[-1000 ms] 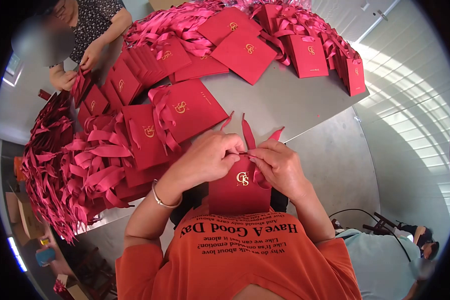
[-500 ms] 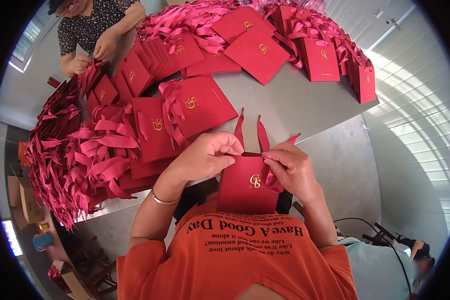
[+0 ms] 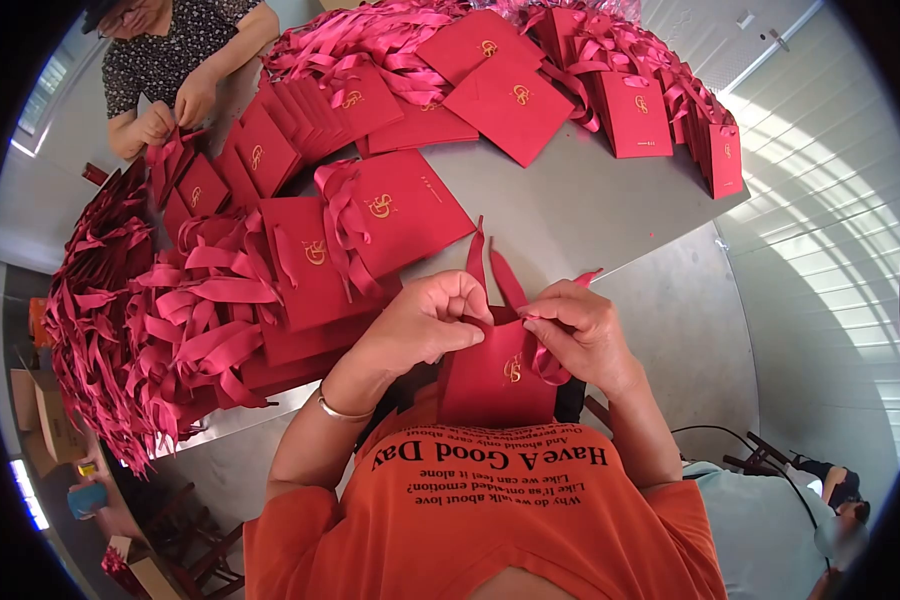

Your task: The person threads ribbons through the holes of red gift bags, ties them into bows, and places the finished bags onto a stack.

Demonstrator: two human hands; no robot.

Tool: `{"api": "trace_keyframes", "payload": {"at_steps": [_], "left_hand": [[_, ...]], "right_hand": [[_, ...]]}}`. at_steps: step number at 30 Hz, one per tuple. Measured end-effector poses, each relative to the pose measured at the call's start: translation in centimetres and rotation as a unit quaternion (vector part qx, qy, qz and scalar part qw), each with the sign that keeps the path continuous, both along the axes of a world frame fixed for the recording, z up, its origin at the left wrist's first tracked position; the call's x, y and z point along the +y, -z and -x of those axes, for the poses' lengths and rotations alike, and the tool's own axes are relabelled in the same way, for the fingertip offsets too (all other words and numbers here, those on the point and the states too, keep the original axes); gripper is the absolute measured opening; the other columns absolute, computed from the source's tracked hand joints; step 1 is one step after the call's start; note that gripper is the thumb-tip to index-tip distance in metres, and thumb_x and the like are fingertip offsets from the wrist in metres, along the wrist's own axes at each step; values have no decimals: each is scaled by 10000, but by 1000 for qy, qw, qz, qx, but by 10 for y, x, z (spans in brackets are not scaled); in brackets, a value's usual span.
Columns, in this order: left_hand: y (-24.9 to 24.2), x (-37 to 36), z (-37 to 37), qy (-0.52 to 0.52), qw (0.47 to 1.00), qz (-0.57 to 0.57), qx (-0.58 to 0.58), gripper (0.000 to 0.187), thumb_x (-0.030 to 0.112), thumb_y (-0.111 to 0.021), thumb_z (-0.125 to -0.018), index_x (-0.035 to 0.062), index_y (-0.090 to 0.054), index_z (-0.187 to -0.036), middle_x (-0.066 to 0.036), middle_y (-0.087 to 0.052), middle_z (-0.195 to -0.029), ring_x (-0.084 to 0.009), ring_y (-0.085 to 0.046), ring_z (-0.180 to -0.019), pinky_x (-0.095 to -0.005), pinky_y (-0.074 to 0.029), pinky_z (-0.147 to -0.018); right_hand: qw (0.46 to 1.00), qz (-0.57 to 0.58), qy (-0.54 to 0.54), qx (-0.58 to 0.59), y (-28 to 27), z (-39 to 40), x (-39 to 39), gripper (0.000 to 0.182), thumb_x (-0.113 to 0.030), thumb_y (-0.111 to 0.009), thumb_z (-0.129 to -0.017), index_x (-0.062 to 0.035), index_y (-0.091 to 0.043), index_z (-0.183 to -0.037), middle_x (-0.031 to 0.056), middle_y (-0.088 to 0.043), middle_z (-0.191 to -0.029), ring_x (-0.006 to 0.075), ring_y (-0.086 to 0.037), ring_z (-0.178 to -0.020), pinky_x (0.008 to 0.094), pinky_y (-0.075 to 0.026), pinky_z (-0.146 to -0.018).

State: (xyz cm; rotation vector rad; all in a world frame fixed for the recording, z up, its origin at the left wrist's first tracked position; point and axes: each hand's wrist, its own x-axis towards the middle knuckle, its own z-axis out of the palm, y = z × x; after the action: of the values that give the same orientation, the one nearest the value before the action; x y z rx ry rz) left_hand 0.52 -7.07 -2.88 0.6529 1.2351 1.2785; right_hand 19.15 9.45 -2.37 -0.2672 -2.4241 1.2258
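Note:
I hold a small red paper gift bag [image 3: 494, 385] with a gold logo upright against my orange shirt. My left hand [image 3: 420, 322] pinches the bag's top edge and a red ribbon handle [image 3: 478, 262] that sticks up. My right hand [image 3: 577, 333] grips the right side of the top edge, with another ribbon end [image 3: 586, 276] poking out past the fingers. Both hands are closed on the bag and its ribbons, just over the near edge of the grey table [image 3: 580, 215].
Finished red bags with ribbons lie stacked to my left [image 3: 310, 262] and in a long pile along the table's far side [image 3: 510, 95]. Another person's hands [image 3: 175, 110] work on a bag at the far left. Cardboard boxes [image 3: 38, 400] stand on the floor.
The bag has tilted and dropped a little lower against my shirt. My left fingers have closed further around the ribbon at the top edge; my right hand stays on the right side.

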Motion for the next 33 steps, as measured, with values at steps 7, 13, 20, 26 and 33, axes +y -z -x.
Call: {"api": "trace_keyframes", "payload": {"at_steps": [7,13,20,26,33], "left_hand": [[7,0,1,25,996,-61,-56,222,-76,-662,-809,67,-579,-956,6,-634,-908,-35,-576,-800,-178,-464,-699],[3,1,-4,-18,995,-58,85,185,-53,-671,-825,38,-593,-967,23,-618,-886,-40,-576,-804,-191,-470,-679],[-9,3,-18,-69,956,-39,282,146,7,-726,-812,11,-655,-940,28,-618,-722,-4,-483,-565,-205,-384,-497],[-16,-4,-13,-32,970,-11,240,174,2,-707,-811,19,-663,-979,43,-579,-663,5,-465,-550,-201,-354,-483],[-20,-2,-10,-18,965,-31,259,192,-7,-685,-794,21,-661,-982,41,-570,-649,-1,-471,-550,-213,-363,-483]], "right_hand": [[999,31,-26,8,-1,2,0,155,82,-710,-834,2,-722,-965,84,-669,-886,156,-632,-747,264,-496,-640],[999,0,-1,50,-20,7,-9,165,69,-677,-872,12,-710,-1023,109,-667,-910,165,-631,-752,262,-499,-650],[997,27,-2,77,-19,16,-22,186,90,-663,-861,7,-721,-1018,87,-677,-865,129,-622,-711,246,-489,-610],[994,54,-12,92,-7,17,-25,187,98,-701,-801,-12,-716,-951,70,-669,-818,119,-622,-671,240,-475,-564],[994,-62,-4,87,-14,21,-29,177,81,-730,-742,-21,-663,-870,81,-654,-758,157,-620,-603,273,-482,-492]]}}
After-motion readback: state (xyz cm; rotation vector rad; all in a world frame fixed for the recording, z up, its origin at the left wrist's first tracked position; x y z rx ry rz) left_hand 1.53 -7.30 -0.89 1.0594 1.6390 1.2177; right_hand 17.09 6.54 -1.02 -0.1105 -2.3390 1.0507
